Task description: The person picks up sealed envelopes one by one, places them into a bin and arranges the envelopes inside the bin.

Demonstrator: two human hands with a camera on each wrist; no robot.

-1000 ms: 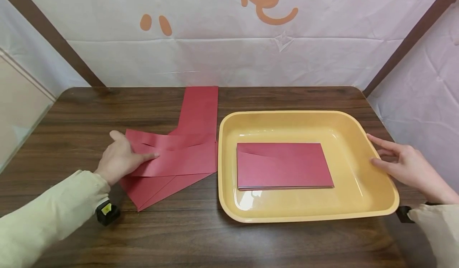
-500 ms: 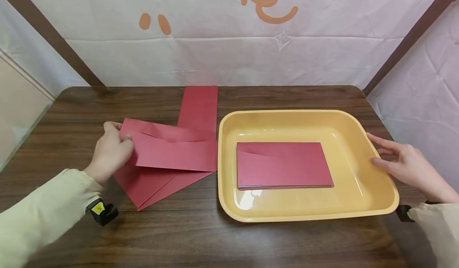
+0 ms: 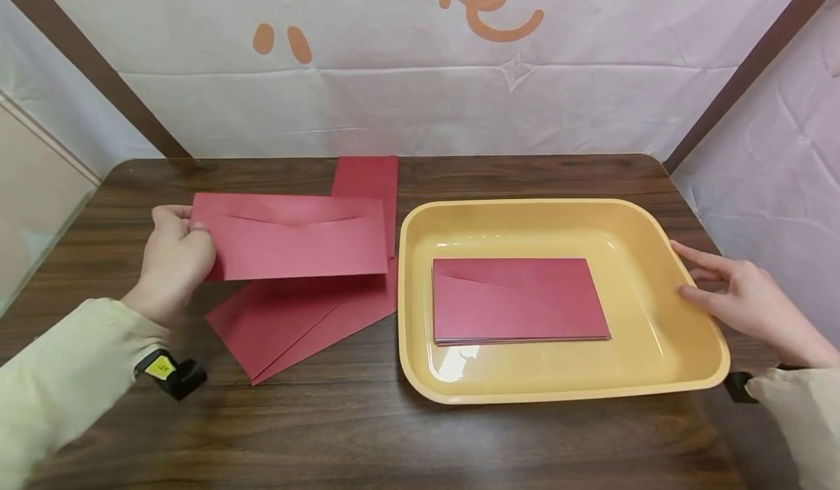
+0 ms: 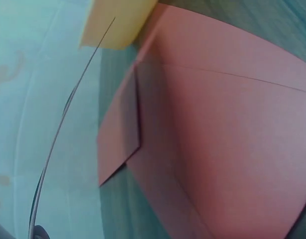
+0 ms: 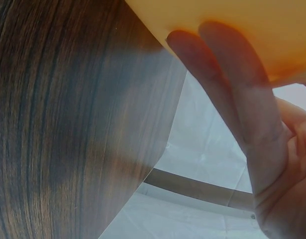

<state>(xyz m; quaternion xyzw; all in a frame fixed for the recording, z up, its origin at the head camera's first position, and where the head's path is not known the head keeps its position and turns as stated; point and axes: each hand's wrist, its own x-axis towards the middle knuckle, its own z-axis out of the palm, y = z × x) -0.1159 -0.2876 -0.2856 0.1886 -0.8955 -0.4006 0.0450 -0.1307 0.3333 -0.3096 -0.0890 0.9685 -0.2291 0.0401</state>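
My left hand (image 3: 177,253) pinches the left end of a red envelope (image 3: 295,246), thumb in front. The envelope is raised above other red envelopes (image 3: 289,329) on the table, and partly covers them. In the left wrist view the held envelope (image 4: 58,129) appears edge-on as a thin line, beside the loose red envelopes (image 4: 232,134). At the right, my right hand (image 3: 741,293) holds the rim of a yellow tray (image 3: 564,395), thumb over the edge. Its fingers (image 5: 247,94) lie against the tray's outer wall in the right wrist view.
A neat stack of red envelopes (image 3: 518,300) lies inside the tray, toward its left. Another red envelope (image 3: 367,176) reaches to the back edge of the wooden table (image 3: 459,446). A white printed cloth (image 3: 394,111) hangs behind the table.
My left hand has taken hold of the top envelope's left end and lifted it up and to the left, off the loose ones. The right hand and tray have stayed in place.
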